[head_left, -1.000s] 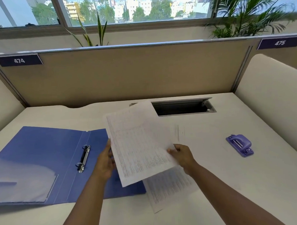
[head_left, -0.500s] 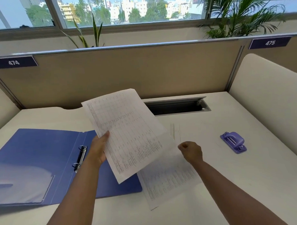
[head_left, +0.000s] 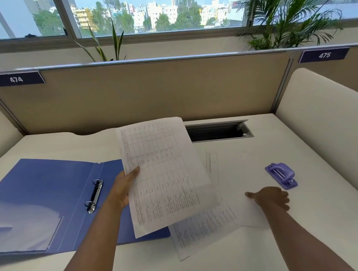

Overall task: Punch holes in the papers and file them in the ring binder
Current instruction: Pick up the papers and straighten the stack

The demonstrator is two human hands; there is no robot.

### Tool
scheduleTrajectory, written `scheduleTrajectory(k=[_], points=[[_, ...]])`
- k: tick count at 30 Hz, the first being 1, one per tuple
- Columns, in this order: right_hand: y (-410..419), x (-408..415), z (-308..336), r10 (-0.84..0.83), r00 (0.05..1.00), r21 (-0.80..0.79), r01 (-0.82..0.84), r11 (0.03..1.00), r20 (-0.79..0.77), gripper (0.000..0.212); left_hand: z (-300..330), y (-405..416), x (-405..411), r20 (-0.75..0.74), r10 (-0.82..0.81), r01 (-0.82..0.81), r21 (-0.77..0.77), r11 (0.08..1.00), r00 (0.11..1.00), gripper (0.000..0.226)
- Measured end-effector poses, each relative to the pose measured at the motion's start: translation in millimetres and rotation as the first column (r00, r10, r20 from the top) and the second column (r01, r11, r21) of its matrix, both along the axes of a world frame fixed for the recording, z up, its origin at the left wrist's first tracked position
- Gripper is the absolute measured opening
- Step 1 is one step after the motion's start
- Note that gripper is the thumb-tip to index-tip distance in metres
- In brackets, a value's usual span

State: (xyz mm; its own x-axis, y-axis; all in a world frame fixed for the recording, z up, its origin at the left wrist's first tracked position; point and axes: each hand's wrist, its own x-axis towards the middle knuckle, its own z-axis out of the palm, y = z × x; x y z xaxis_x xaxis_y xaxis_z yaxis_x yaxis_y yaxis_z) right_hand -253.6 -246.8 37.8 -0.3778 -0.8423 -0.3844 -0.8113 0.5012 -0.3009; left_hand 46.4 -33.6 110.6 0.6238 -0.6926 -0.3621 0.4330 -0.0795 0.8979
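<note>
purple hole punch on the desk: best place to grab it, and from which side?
Judging from its pose, take the hole punch across its domed lever, thumb on one long side and fingers on the other, coming from above and the near left, where the right hand hovers. It sits flat on the desk with bare surface around it; the dome is its tallest, widest part.
</note>
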Motion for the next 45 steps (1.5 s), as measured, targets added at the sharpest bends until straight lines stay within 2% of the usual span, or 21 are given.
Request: scheduleTrajectory(k=[6,10,12,14,18,22,26,29,32,34,39,43,45], points=[[-7.0,-3.4,-3.0,0.034,0.999,0.137,-0.038,0.990,0.033,0.094,-2.0,-5.9,-11.3,-0.006,-0.038,0.038,-0.017,0.999,0.999,0.030],[-3.9,-1.8,-0.5,0.048,0.997,0.127,-0.056,0.990,0.059,0.081,-3.9,-5.5,-14.3,-0.005,-0.045,0.045,-0.023,0.999,0.999,0.033],[1.6,-0.4,0.5,0.045,0.994,0.044,-0.050,0.998,0.095,0.070,-3.1,-5.5,-15.6,-0.006,-0.050,0.050,-0.030,0.998,0.999,0.033],[8.5,1.8,3.3,0.057,0.984,-0.121,-0.037,0.992,0.168,0.057,-1.3,-6.3,-16.7,-0.004,-0.057,0.056,-0.033,0.998,0.998,0.032],[17.5,10.4,24.5,0.184,0.970,-0.467,-0.091,0.880,0.157,0.032,5.1,-7.7,-19.9,0.018,-0.073,0.074,-0.051,0.996,0.997,0.025],[19.9,26.7,59.0,0.253,0.957,-0.669,-0.097,0.737,0.140,0.029,11.5,-9.1,-22.5,0.042,-0.098,0.101,-0.075,0.992,0.994,0.022],[22.2,41.9,89.0,0.383,0.903,-0.791,-0.086,0.605,0.194,0.038,13.0,-9.6,-23.2,0.059,-0.105,0.110,-0.089,0.990,0.993,0.021],[19.8,48.5,104.2,0.571,0.770,-0.809,-0.128,0.573,0.283,0.043,15.1,-9.7,-24.0,0.069,-0.131,0.138,-0.103,0.985,0.989,0.015],[21.6,55.6,116.0,0.734,0.533,-0.769,-0.220,0.601,0.421,0.037,18.2,-13.0,-24.1,0.099,-0.129,0.141,-0.124,0.982,0.987,0.015],[26.1,61.3,120.2,0.765,0.386,-0.744,-0.243,0.623,0.515,0.025,20.7,-16.0,-25.1,0.098,-0.130,0.143,-0.144,0.979,0.987,0.016],[40.2,72.1,126.0,0.679,0.092,-0.650,-0.217,0.728,0.729,0.010,23.8,-26.2,-28.8,0.018,-0.083,0.085,-0.207,0.975,0.996,0.022],[50.2,80.1,127.6,0.504,-0.066,-0.505,-0.223,0.834,0.861,0.014,25.4,-31.9,-31.3,-0.046,-0.087,0.076,-0.204,0.976,0.995,0.026],[51.9,79.8,126.9,0.426,-0.119,-0.442,-0.265,0.857,0.897,0.015,25.3,-32.8,-30.0,-0.062,-0.070,0.057,-0.197,0.979,0.996,0.028]])
